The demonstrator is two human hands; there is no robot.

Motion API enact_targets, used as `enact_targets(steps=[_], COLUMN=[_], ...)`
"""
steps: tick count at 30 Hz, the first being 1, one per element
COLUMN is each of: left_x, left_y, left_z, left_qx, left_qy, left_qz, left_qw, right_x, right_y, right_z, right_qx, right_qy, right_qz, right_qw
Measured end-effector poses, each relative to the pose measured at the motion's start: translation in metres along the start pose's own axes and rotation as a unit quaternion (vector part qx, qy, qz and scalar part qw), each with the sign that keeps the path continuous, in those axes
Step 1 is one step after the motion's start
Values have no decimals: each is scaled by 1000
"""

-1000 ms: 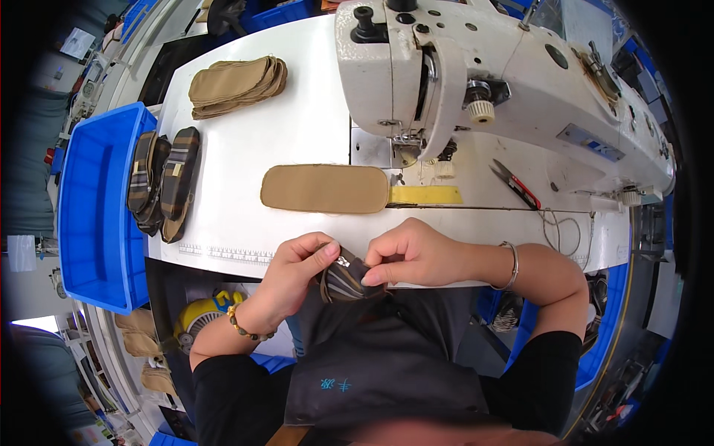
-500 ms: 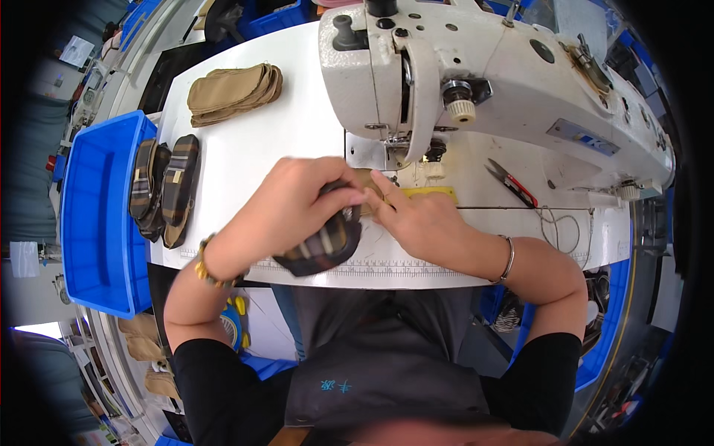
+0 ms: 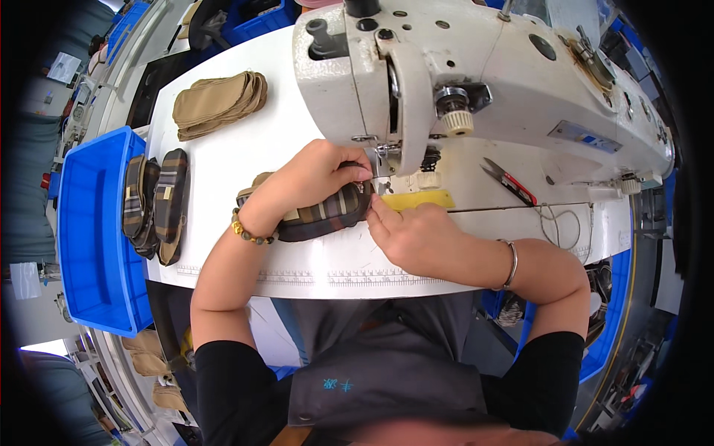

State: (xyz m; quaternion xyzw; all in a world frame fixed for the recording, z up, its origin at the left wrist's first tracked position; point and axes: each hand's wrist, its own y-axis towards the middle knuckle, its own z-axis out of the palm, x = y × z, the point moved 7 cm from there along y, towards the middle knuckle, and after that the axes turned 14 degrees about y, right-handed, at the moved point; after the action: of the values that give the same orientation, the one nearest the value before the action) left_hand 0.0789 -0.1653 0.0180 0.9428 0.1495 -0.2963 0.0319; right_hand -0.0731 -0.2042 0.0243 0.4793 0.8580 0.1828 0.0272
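While the ruler scale [image 3: 327,278] runs along the near edge of the table [image 3: 212,193], both hands are past it, on one plaid pouch [image 3: 335,212]. Right hand [image 3: 416,234]: fingertips against the pouch's right end; can't tell if they pinch or only press. Left hand [image 3: 327,171]: thumb and index pinch that same end from the far side, forearm crossing over the pouch. Pouch lies flat on the table, right end near the presser foot [image 3: 385,154]. Tan panel [image 3: 260,179] shows past its far left edge. Yellow strip [image 3: 420,199] just beyond the right hand; red-handled snips [image 3: 509,182] farther right. Left side: more plaid pouches [image 3: 171,212] beside the blue bin [image 3: 140,290], tan stack [image 3: 216,108] farther back. Machine [image 3: 476,67] stands at the far right.
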Motion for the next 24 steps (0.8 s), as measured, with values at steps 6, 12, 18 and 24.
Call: enact_targets(steps=[6, 12, 18, 24], left_x=[10, 10, -5, -13], left_y=[1, 1, -2, -10], left_z=[3, 4, -1, -4], left_qx=[30, 14, -36, -81], left_qy=[-58, -45, 21, 113], left_qz=[-46, -26, 1, -22], left_qw=[997, 999, 999, 990], right_x=[-21, -13, -7, 1], right_y=[5, 9, 6, 5], right_z=[0, -9, 4, 3], right_qx=[-76, -173, -112, -72], right_qy=[52, 1, -22, -50], right_qz=[3, -38, -63, -41], right_qw=[996, 984, 992, 995])
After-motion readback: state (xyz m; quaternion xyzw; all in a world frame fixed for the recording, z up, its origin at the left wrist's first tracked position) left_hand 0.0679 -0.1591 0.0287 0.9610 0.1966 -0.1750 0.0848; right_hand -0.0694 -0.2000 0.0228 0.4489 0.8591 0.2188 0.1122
